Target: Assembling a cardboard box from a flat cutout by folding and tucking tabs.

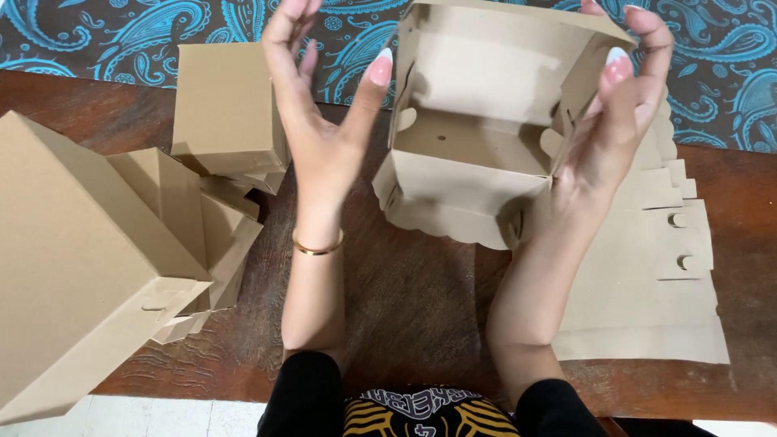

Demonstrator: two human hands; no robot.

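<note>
- A half-folded brown cardboard box (486, 146) is held up above the wooden table (405, 307) — between the two hands.
- The box's right side is gripped by the right hand (615, 137), with the fingers curled over the top edge.
- The left hand (324, 129) is kept open and flat, just beside the box's left wall — nothing is held in it.
- Finished boxes (121, 226) are piled at the left.
- Flat box sheets (655, 275) are stacked at the right.
</note>
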